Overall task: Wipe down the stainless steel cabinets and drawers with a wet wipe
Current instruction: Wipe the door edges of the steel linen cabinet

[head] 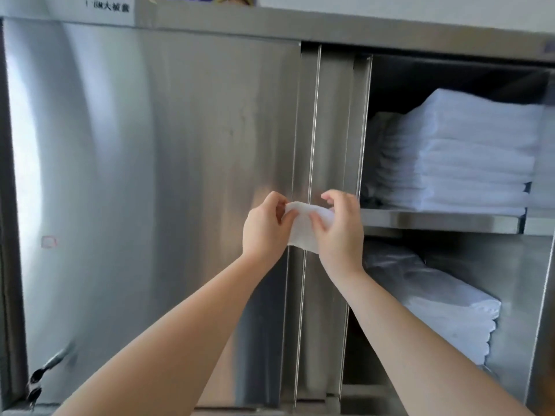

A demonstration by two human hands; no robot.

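Head view: white wet wipe [303, 228] pinched between left hand [265, 228] and right hand [341, 232], fingers of both curled on it, held before the closed sliding door [150, 175] of the stainless steel cabinet [270, 24]. At right, folded white linens [462, 151] stacked on the shelf [441, 222].

The wet wipe [303, 228] is partly hidden behind both thumbs. The right linen stack [545, 163] is cut off by the edge. The top label [108, 8] is too blurred to read
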